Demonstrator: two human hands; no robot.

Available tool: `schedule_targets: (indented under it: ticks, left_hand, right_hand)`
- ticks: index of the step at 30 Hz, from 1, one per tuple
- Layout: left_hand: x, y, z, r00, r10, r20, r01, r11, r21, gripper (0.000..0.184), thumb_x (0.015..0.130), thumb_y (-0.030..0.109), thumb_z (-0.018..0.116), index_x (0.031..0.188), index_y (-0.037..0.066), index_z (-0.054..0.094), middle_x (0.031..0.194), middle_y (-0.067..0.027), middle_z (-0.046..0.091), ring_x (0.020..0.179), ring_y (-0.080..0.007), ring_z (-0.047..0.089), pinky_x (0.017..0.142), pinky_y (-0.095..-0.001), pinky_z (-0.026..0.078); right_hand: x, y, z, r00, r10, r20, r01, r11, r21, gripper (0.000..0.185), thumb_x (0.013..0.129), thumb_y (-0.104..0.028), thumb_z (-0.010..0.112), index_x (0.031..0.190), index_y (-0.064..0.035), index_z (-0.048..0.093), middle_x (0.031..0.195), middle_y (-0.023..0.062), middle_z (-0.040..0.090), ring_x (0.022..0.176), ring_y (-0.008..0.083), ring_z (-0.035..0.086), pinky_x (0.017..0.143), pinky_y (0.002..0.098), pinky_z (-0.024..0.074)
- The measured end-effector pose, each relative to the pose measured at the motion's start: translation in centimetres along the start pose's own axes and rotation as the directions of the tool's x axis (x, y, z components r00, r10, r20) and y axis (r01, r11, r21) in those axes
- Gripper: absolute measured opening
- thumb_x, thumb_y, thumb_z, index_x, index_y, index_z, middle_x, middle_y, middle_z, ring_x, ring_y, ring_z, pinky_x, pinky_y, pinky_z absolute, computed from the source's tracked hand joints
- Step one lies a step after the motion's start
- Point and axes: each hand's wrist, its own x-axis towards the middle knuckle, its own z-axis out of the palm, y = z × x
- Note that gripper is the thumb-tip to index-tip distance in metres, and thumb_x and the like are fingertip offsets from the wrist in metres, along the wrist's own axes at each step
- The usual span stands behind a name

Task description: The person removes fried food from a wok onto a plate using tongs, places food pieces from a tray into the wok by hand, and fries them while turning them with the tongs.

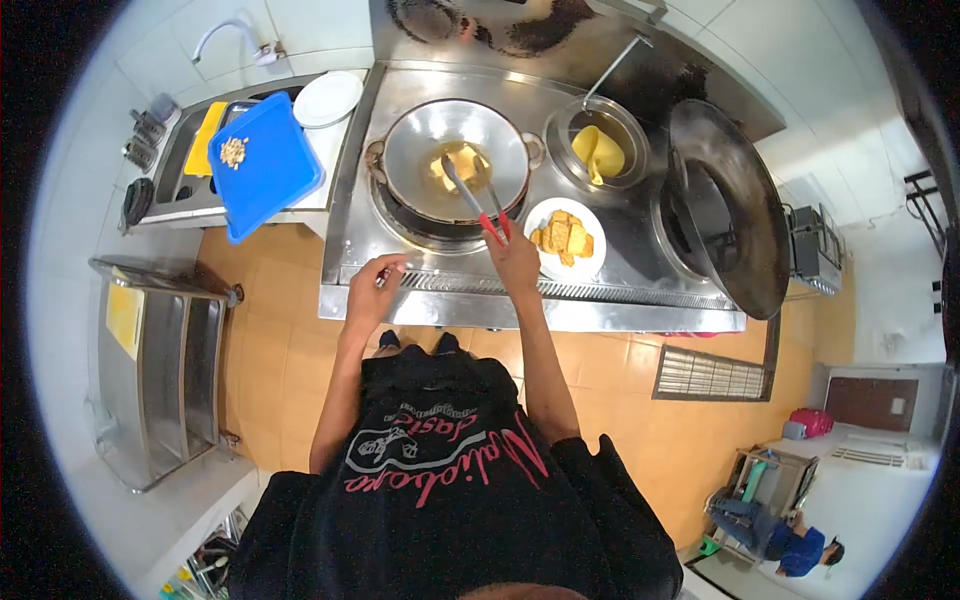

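Note:
My right hand (514, 262) is closed round the red handles of metal tongs (462, 186). The tongs reach into a wide two-handled wok (410, 150), their tips at yellowish pieces (462, 165) lying in oil. Just right of my right hand, a white plate (593, 262) holds several browned fried pieces (566, 238). My left hand (375, 285) hovers by the stove's front edge, left of the wok's base, fingers curled with thumb and fingertips close together; whether something small is between them I cannot make out.
A pot (635, 160) with a yellow item stands behind the plate. A large dark wok (765, 220) leans at the stove's right. On the left counter, a blue board (265, 180) bears small pale pieces beside a white plate (328, 98). A metal cart (155, 370) stands left; a person (800, 545) is far right.

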Motion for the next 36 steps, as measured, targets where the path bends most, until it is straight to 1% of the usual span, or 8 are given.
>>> schedule_targets:
  ticks: [6, 8, 16, 19, 21, 28, 34, 36]
  left_hand:
    - [0.5, -1.1, 0.4, 0.999, 0.038, 0.017, -0.038, 0.999, -0.011, 0.02, 0.091, 0.014, 0.064, 0.109, 0.007, 0.069, 0.092, -0.0067, 0.069, 0.076, -0.0125, 0.057, 0.073, -0.0273, 0.047]
    - [0.5, -1.2, 0.4, 1.0, 0.009, 0.017, -0.01, 1.0, 0.016, 0.02, 0.091, 0.013, 0.064, 0.109, 0.007, 0.069, 0.091, -0.0069, 0.068, 0.076, -0.0127, 0.057, 0.073, -0.0274, 0.047]
    - [0.5, -1.5, 0.5, 0.999, 0.038, -0.01, -0.038, 0.999, -0.006, 0.021, 0.09, 0.011, 0.064, 0.109, 0.005, 0.068, 0.089, -0.007, 0.068, 0.076, -0.0127, 0.057, 0.073, -0.0273, 0.047]
    - [0.7, -1.3, 0.4, 1.0, 0.026, 0.002, -0.026, 1.0, -0.001, 0.021, 0.089, 0.011, 0.065, 0.109, 0.005, 0.068, 0.089, -0.0072, 0.068, 0.076, -0.0127, 0.057, 0.073, -0.0273, 0.047]
    - [0.8, -1.1, 0.3, 1.0, -0.002, 0.016, 0.002, 1.0, 0.01, 0.021, 0.089, 0.011, 0.065, 0.109, 0.005, 0.068, 0.089, -0.0072, 0.068, 0.076, -0.0128, 0.057, 0.073, -0.0272, 0.047]
    - [2.1, -0.5, 0.0, 0.998, 0.061, 0.013, -0.061, 0.998, 0.008, 0.02, 0.091, 0.012, 0.063, 0.108, 0.006, 0.068, 0.09, -0.0073, 0.069, 0.075, -0.0136, 0.057, 0.072, -0.0277, 0.047]
    - [2.0, -0.4, 0.0, 0.997, 0.079, 0.004, -0.079, 0.997, -0.002, 0.019, 0.092, 0.015, 0.063, 0.109, 0.009, 0.069, 0.096, -0.0077, 0.07, 0.076, -0.0153, 0.057, 0.071, -0.0287, 0.047]
    - [1.8, -0.4, 0.0, 0.998, 0.061, 0.009, -0.061, 0.998, 0.012, 0.019, 0.091, 0.015, 0.063, 0.108, 0.01, 0.069, 0.096, -0.008, 0.07, 0.076, -0.0163, 0.058, 0.071, -0.0289, 0.047]
  right_hand:
    - [-0.1, -0.4, -0.3, 0.998, -0.008, -0.059, 0.009, 1.0, 0.017, 0.047, 0.082, -0.044, 0.069, 0.11, -0.0066, 0.063, 0.083, 0.0188, 0.069, 0.074, 0.0386, 0.067, 0.063, 0.0458, 0.0532]
    - [-0.2, -0.6, -0.5, 0.999, 0.034, 0.0, -0.034, 0.999, 0.011, 0.047, 0.082, -0.044, 0.07, 0.11, -0.0078, 0.063, 0.083, 0.019, 0.069, 0.075, 0.0384, 0.067, 0.064, 0.0464, 0.0533]
    - [-0.2, -0.7, -0.1, 0.999, 0.021, 0.026, -0.021, 1.0, 0.011, 0.043, 0.082, -0.043, 0.069, 0.107, -0.0085, 0.063, 0.083, 0.0186, 0.068, 0.076, 0.0396, 0.067, 0.066, 0.0484, 0.0524]
    - [-0.2, -0.6, -0.1, 1.0, 0.015, 0.025, -0.015, 1.0, 0.027, 0.042, 0.081, -0.04, 0.069, 0.104, -0.0054, 0.061, 0.08, 0.0237, 0.067, 0.075, 0.0433, 0.066, 0.067, 0.052, 0.0522]
    - [-0.3, -0.4, 0.0, 1.0, 0.001, 0.012, -0.001, 1.0, 0.015, 0.039, 0.081, -0.039, 0.069, 0.102, -0.0072, 0.061, 0.077, 0.0232, 0.067, 0.074, 0.0428, 0.066, 0.067, 0.0523, 0.0524]
    - [-0.7, -0.3, 0.2, 1.0, -0.001, -0.007, 0.001, 1.0, -0.018, 0.038, 0.081, -0.038, 0.07, 0.105, -0.0094, 0.065, 0.077, 0.0206, 0.068, 0.072, 0.0414, 0.067, 0.064, 0.0493, 0.0538]
    - [-0.1, -0.9, -0.1, 0.999, 0.005, 0.046, -0.006, 1.0, 0.014, 0.038, 0.081, -0.039, 0.068, 0.106, -0.0106, 0.066, 0.08, 0.0193, 0.069, 0.076, 0.0401, 0.067, 0.067, 0.0502, 0.0535]
    - [-0.1, -1.1, -0.1, 0.998, 0.035, 0.048, -0.033, 0.998, -0.047, 0.037, 0.082, -0.039, 0.068, 0.105, -0.0098, 0.066, 0.083, 0.0196, 0.069, 0.077, 0.0398, 0.067, 0.068, 0.0516, 0.0526]
